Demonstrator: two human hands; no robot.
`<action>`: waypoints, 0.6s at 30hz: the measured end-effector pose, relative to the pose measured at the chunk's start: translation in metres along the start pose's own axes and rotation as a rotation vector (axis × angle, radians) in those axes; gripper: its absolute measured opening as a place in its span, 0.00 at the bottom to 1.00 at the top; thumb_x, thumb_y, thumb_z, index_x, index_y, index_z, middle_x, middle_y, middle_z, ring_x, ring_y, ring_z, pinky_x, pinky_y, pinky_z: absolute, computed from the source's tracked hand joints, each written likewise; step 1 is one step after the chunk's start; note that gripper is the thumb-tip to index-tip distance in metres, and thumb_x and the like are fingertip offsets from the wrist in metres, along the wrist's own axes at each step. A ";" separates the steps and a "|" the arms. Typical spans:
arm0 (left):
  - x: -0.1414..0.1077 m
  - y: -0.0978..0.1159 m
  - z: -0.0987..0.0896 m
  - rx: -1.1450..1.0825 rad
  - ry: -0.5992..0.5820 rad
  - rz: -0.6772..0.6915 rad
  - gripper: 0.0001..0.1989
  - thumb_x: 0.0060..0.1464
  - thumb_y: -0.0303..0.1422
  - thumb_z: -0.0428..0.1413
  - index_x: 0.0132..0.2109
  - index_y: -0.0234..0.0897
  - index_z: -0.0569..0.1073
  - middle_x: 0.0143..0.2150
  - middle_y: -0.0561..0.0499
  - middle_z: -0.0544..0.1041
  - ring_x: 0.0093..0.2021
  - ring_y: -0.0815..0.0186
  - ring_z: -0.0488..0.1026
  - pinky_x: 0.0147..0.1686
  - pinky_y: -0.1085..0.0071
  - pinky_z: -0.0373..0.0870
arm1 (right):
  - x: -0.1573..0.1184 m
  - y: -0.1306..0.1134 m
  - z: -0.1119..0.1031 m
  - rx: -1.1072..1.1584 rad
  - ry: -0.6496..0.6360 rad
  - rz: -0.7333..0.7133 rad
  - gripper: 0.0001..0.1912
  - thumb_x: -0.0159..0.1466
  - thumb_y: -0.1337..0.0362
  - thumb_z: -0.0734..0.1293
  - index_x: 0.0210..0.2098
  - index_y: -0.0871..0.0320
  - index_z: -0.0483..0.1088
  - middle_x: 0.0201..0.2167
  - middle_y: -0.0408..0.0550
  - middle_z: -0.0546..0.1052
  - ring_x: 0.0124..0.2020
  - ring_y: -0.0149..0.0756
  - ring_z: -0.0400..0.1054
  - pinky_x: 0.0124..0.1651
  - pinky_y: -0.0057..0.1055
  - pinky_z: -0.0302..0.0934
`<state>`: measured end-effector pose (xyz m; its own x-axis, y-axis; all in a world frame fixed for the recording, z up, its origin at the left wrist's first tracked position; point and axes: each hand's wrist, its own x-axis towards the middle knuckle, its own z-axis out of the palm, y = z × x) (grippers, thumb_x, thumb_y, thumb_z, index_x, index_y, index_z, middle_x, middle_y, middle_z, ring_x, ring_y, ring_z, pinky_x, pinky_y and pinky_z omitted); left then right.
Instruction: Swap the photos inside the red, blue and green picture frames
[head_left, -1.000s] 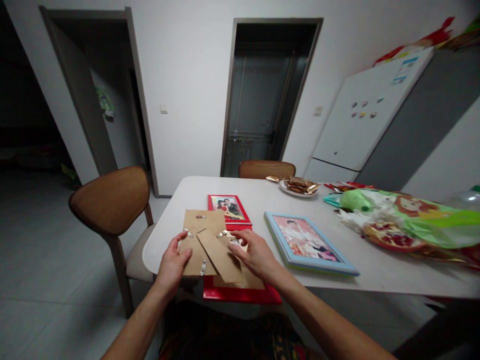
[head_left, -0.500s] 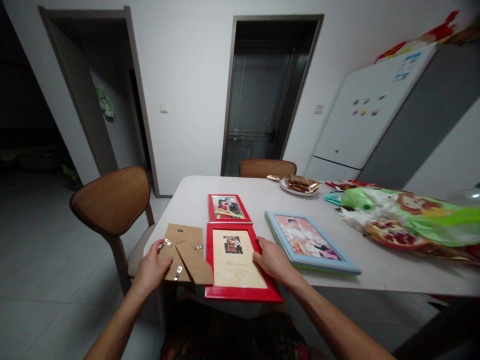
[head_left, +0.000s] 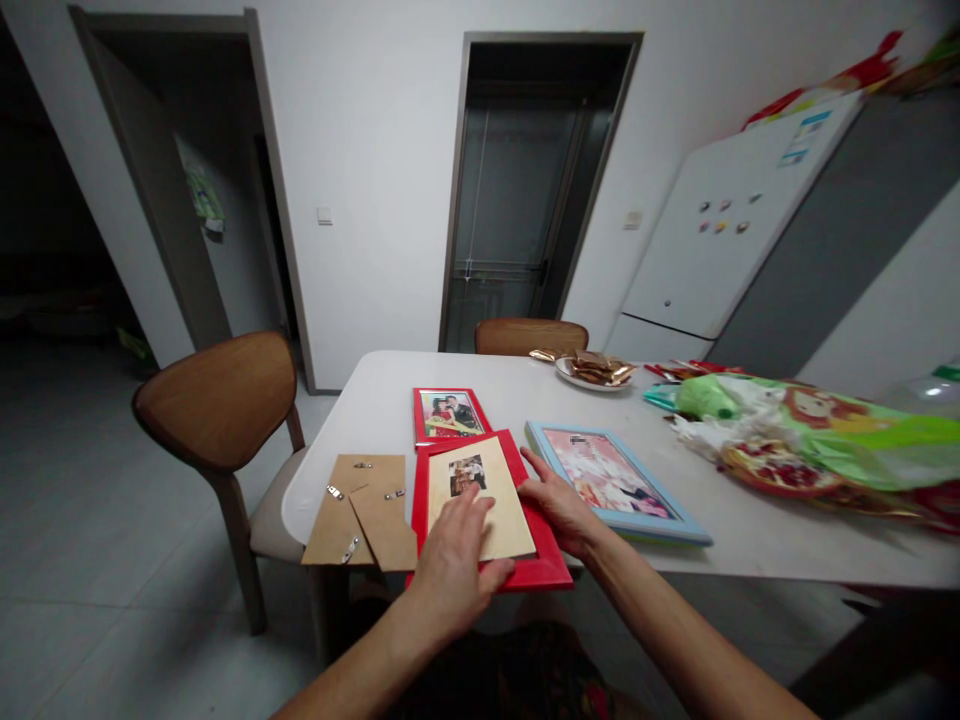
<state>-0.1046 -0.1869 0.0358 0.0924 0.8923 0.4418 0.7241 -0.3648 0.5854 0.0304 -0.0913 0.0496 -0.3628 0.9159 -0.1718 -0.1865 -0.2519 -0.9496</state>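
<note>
Over the front edge of the surface [head_left: 341, 420], toward its left corner, the red frame [head_left: 544, 572] lies directly under our hands, its long axis running from that front edge toward the back edge. A cream print [head_left: 514, 515] lies within its borders, the same way round. Our left hand [head_left: 454, 560] is unclenched, fingers extended across the print from the near side; we cannot tell how firmly they press. Our right hand [head_left: 562, 505] grips the frame's right border, thumb on top, so the left is nearer the print. The backing [head_left: 391, 532] sits just left of the frame, clips up, jutting past the front edge. The blue frame [head_left: 611, 475] lies just beyond our right hand, and another picture [head_left: 450, 413] in red is at the far end.
</note>
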 end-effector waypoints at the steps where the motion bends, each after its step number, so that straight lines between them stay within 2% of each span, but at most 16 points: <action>1: 0.004 0.005 0.004 0.012 -0.005 0.036 0.27 0.42 0.29 0.54 0.52 0.32 0.59 0.56 0.39 0.58 0.55 0.56 0.56 0.53 0.57 0.56 | 0.000 -0.001 0.000 -0.010 -0.011 -0.013 0.45 0.46 0.71 0.64 0.59 0.55 0.37 0.31 0.46 0.75 0.23 0.33 0.68 0.31 0.32 0.63; 4: 0.012 0.010 0.007 0.059 0.010 0.149 0.26 0.42 0.24 0.51 0.52 0.33 0.59 0.54 0.41 0.62 0.53 0.58 0.58 0.52 0.58 0.58 | 0.001 -0.002 0.000 -0.062 -0.008 -0.055 0.44 0.47 0.67 0.65 0.59 0.56 0.39 0.28 0.45 0.74 0.21 0.30 0.66 0.28 0.29 0.62; 7: 0.014 0.007 -0.006 0.060 0.107 0.190 0.28 0.41 0.20 0.47 0.53 0.36 0.57 0.49 0.44 0.66 0.50 0.61 0.62 0.50 0.61 0.60 | 0.008 0.001 -0.004 -0.196 0.045 -0.088 0.41 0.48 0.67 0.64 0.58 0.59 0.42 0.22 0.41 0.72 0.20 0.29 0.65 0.25 0.26 0.60; 9: 0.011 0.001 -0.022 0.036 0.243 0.089 0.28 0.41 0.20 0.46 0.53 0.36 0.56 0.47 0.45 0.67 0.48 0.61 0.64 0.48 0.63 0.62 | 0.013 0.003 -0.008 -0.386 0.108 -0.102 0.38 0.49 0.68 0.63 0.58 0.61 0.45 0.20 0.41 0.70 0.20 0.30 0.65 0.23 0.25 0.58; 12: 0.001 -0.017 -0.046 -0.006 0.413 -0.176 0.26 0.43 0.23 0.47 0.52 0.36 0.56 0.44 0.46 0.68 0.43 0.62 0.67 0.42 0.65 0.66 | 0.021 0.007 -0.015 -0.770 0.201 -0.143 0.31 0.50 0.68 0.60 0.54 0.63 0.55 0.20 0.43 0.72 0.21 0.31 0.65 0.25 0.25 0.57; 15: -0.014 -0.041 -0.062 -0.042 0.450 -0.390 0.25 0.43 0.26 0.48 0.52 0.35 0.57 0.41 0.47 0.69 0.40 0.62 0.68 0.40 0.65 0.66 | 0.026 0.012 -0.021 -1.054 0.242 -0.208 0.26 0.51 0.68 0.58 0.50 0.65 0.61 0.24 0.47 0.74 0.24 0.32 0.66 0.29 0.25 0.57; 18: -0.028 -0.063 -0.065 -0.052 0.415 -0.501 0.25 0.43 0.28 0.49 0.51 0.32 0.57 0.38 0.47 0.70 0.38 0.62 0.69 0.40 0.65 0.65 | 0.029 0.019 -0.022 -1.229 0.288 -0.258 0.23 0.51 0.68 0.58 0.47 0.65 0.64 0.29 0.51 0.75 0.29 0.35 0.67 0.32 0.26 0.56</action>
<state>-0.1976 -0.2064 0.0302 -0.5271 0.7846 0.3264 0.5757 0.0473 0.8163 0.0364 -0.0623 0.0202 -0.2043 0.9677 0.1476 0.7933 0.2520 -0.5542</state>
